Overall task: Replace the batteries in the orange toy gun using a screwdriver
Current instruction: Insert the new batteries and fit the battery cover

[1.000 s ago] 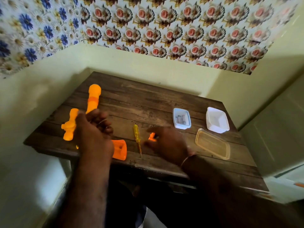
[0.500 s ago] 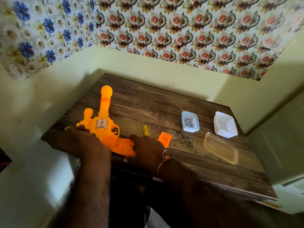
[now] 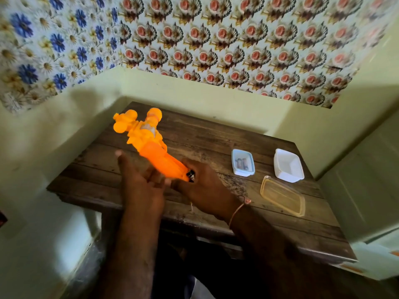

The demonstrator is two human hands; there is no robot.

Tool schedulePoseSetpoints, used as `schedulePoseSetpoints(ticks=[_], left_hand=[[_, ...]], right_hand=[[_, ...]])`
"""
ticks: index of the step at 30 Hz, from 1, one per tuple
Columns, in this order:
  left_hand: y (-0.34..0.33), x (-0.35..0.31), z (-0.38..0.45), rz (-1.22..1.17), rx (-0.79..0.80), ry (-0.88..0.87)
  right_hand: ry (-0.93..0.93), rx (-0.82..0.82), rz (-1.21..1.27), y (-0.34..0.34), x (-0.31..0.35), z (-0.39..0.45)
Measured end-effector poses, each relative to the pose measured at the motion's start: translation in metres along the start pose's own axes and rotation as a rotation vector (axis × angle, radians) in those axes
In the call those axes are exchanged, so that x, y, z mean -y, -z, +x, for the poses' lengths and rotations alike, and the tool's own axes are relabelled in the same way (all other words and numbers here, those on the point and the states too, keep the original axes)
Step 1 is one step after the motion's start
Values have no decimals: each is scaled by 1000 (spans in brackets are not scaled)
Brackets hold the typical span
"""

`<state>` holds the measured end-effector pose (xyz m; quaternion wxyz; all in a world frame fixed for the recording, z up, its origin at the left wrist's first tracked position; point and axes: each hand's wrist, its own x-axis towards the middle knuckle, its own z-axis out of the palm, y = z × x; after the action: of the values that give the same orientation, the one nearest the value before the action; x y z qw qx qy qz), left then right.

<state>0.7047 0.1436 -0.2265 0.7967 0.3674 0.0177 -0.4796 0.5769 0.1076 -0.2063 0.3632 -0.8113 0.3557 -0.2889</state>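
The orange toy gun [image 3: 151, 145] is lifted off the wooden table [image 3: 216, 134], blurred, with its barrel pointing away and its grip toward me. My left hand [image 3: 140, 188] supports the grip from below, thumb and fingers spread. My right hand [image 3: 205, 188] wraps the butt of the grip, where the dark end of a battery [image 3: 190, 175] shows in the open bottom. A small blue-rimmed box [image 3: 243, 162] to the right holds batteries. The screwdriver and the orange cover are hidden by my hands.
An empty white box [image 3: 288, 166] stands at the right, with a clear plastic lid [image 3: 282, 196] lying in front of it. Pale green walls close in the table at the back and on both sides.
The gun went from lying on the table to being raised and tilted, grip toward me. My right hand left the cover and moved to the grip's butt; my left hand slid under the grip.
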Motion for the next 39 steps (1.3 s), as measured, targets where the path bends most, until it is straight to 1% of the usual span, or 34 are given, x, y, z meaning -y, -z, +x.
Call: schedulePoseSetpoints(ticks=[3, 4, 8, 11, 14, 16, 18, 19, 20, 21, 22, 23, 24, 25, 26, 27, 28, 29, 31, 34, 37, 39], left_hand=[[-11, 7, -14, 10, 204, 38], [-13, 9, -17, -14, 233, 46], [-16, 17, -23, -99, 311, 52], [-11, 18, -26, -117, 404, 66], [-10, 16, -29, -85, 479, 63], [-11, 16, -27, -27, 480, 46], [-13, 18, -24, 53, 405, 48], [-12, 21, -22, 97, 355, 56], [-11, 24, -20, 119, 305, 55], [-9, 26, -18, 120, 264, 51], [-8, 27, -18, 96, 247, 58], [-6, 28, -15, 63, 252, 62], [-3, 27, -12, 32, 264, 66], [-2, 27, -9, 11, 280, 61], [-1, 26, -7, -3, 302, 52], [0, 25, -5, -11, 329, 39], [1, 25, -4, -13, 358, 27], [0, 24, -4, -16, 374, 22], [-1, 23, -6, -18, 382, 24], [-2, 25, -6, -30, 334, 36], [-3, 28, -6, -40, 313, 47], [-3, 29, -7, -25, 291, 45]], right_hand=[[30, 8, -15, 0, 2, -13], [37, -1, -35, 1, 1, -16], [18, -65, -245, 4, -4, -24], [17, -88, -269, 6, -3, -27], [-1, -110, -309, 9, -4, -28], [15, -117, -390, 10, -7, -30], [37, -111, -436, 11, -8, -34], [42, -95, -409, 11, -7, -37], [43, -72, -328, 11, -5, -39], [42, -64, -192, 11, -3, -41], [21, -80, -35, 11, -1, -42], [-36, -126, 139, 12, 1, -43], [-167, -178, 358, 14, 0, -44], [-344, -218, 639, 18, -3, -44], [-523, -237, 941, 22, -7, -43], [-662, -248, 1190, 26, -11, -43], [-748, -266, 1364, 31, -15, -43], [-794, -289, 1477, 35, -18, -44], [-813, -312, 1581, 37, -24, -46], [-769, -272, 1654, 33, -24, -47], [-763, -351, 1704, 27, -26, -41], [-780, -391, 1687, 25, -30, -37]])
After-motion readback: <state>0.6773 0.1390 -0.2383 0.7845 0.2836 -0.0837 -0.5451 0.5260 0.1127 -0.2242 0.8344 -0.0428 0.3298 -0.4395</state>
